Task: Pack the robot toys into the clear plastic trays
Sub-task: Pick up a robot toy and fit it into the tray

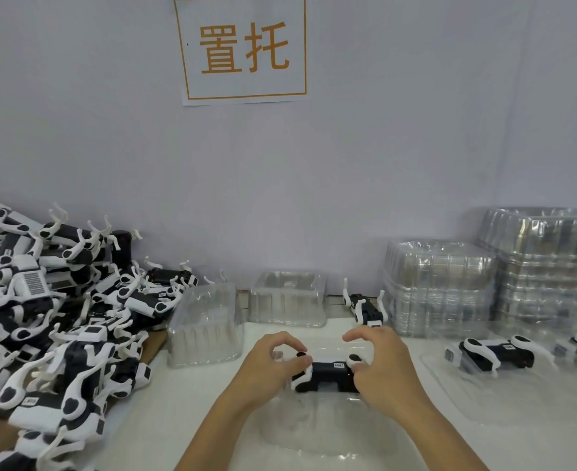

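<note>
Both hands (327, 365) hold one robot toy (326, 377), long axis left-right.

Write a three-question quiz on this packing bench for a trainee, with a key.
1. True or false: both hands hold one robot toy over a clear tray.
2. On which side of the person is the pile of loose toys?
3. The sign has lettering of which colour: A orange, B green, C black?

Key: 1 true. 2 the left. 3 A. The left hand and right hand grip the toy's two ends.
</note>
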Tool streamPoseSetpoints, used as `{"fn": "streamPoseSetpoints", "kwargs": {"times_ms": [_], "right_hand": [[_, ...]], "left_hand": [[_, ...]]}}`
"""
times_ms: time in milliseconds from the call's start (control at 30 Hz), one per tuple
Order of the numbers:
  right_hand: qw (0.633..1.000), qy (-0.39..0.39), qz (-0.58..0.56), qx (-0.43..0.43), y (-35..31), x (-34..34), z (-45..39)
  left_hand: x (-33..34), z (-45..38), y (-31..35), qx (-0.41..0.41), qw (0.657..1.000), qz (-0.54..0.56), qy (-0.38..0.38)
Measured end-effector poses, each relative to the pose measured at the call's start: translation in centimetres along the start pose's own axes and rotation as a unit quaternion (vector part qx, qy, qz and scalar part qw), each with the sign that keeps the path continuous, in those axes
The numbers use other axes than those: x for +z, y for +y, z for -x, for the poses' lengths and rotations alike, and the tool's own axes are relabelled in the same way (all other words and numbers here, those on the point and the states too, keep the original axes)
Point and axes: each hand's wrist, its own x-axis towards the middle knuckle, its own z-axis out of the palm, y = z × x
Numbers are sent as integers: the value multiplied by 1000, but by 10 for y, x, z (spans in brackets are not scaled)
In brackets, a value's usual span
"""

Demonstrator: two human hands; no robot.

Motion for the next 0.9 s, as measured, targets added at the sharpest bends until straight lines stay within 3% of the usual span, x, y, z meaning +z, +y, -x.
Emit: {"fn": "streamPoseSetpoints", "kwargs": {"times_ms": [233,367,600,900], "right_hand": [[1000,-10,22,-1,1,4,1],[999,34,-8,-1,1,6,2],[987,11,-122,104,5,3,-2],[982,11,-144,125,8,5,-2]], "left_hand": [[-1,-2,1,-10,998,-67,8],[0,-2,-1,-1,998,-65,7],[-2,-1,0,7,998,-58,1],[-1,1,0,42,995,-93,4]]}}
